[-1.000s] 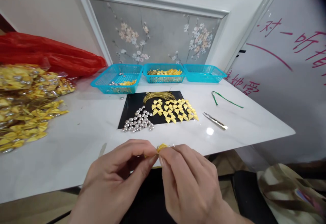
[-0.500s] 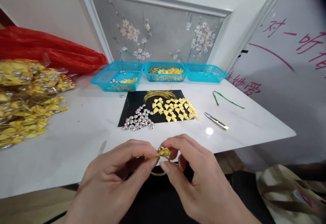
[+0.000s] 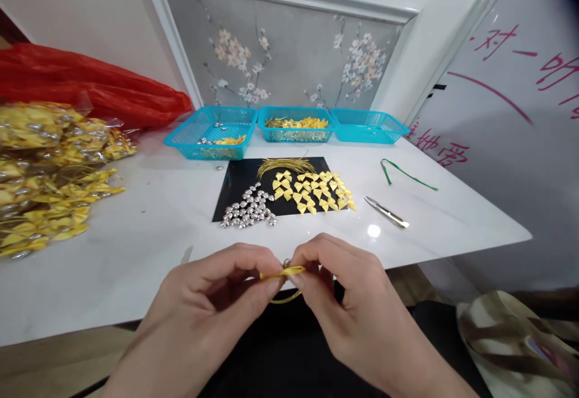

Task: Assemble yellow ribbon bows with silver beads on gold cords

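Observation:
Between my fingertips, at the table's front edge, is a yellow ribbon bow point(image 3: 293, 271). My left hand point(image 3: 212, 307) pinches its left side with thumb and forefinger, and my right hand point(image 3: 346, 295) pinches its right side. A small silver bell-like bead point(image 3: 286, 262) shows just behind the bow, partly hidden by the fingers. Below hangs a loop of gold cord point(image 3: 286, 299). Beyond my hands, a black mat point(image 3: 230, 184) bears several silver beads point(image 3: 248, 208), rows of yellow bows point(image 3: 312, 192) and a bundle of gold cords point(image 3: 287, 166).
Three blue baskets point(image 3: 212, 154) stand along the wall, holding some bows, beads and cords. Thread snips point(image 3: 386, 212) and a green ribbon point(image 3: 409, 173) lie to the right. On the left are bagged and loose yellow bow ornaments point(image 3: 54, 187) beside a red bag point(image 3: 90, 81).
My right thumb has closed in and now pinches the bow's right side. The bow lies flatter, stretched between both hands. The view has shifted slightly.

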Tool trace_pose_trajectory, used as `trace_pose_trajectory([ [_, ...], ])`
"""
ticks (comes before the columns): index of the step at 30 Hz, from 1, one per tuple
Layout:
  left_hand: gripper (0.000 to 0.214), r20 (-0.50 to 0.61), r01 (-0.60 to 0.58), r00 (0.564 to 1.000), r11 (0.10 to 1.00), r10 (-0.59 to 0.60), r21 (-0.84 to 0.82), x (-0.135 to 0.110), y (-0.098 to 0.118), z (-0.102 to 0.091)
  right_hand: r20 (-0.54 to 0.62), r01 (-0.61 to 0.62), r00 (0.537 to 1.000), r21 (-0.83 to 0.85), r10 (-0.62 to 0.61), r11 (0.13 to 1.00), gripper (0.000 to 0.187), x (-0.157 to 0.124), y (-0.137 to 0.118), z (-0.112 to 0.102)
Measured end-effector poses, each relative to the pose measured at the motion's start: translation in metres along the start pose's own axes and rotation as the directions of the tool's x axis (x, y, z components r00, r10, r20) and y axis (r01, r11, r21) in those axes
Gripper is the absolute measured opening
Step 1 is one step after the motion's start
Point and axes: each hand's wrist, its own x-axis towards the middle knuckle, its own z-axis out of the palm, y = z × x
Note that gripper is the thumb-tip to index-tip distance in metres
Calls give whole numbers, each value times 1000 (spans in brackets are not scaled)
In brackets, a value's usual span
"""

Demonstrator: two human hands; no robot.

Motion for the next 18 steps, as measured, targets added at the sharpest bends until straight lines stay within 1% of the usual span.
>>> trace_pose_trajectory([
  [5,7,45,54,998,995,-50,-83,5,-2,-4,28,-46,999,39,45,998,13,2,0,-1],
  [7,5,60,81,995,991,-75,-108,6,-4,-5,35,-55,998,40,54,998,9,4,2,-4],
  [9,3,59,103,994,987,-97,-124,8,-6,-5,15,-69,998,44,69,997,9,6,6,-8],
  [12,2,29,139,990,977,-136,-163,9,-5,-3,-32,-108,993,78,111,991,16,9,13,-13],
  [14,3,-8,162,986,967,-167,-195,9,-4,-2,19,-154,988,161,153,975,21,9,19,-13],
  [17,4,-54,189,978,962,-203,-196,9,-5,-2,177,-262,960,287,218,921,26,7,28,-8],
  [18,5,-57,189,978,965,-202,-181,9,-5,-3,186,-277,956,309,228,910,27,7,31,-6],
])
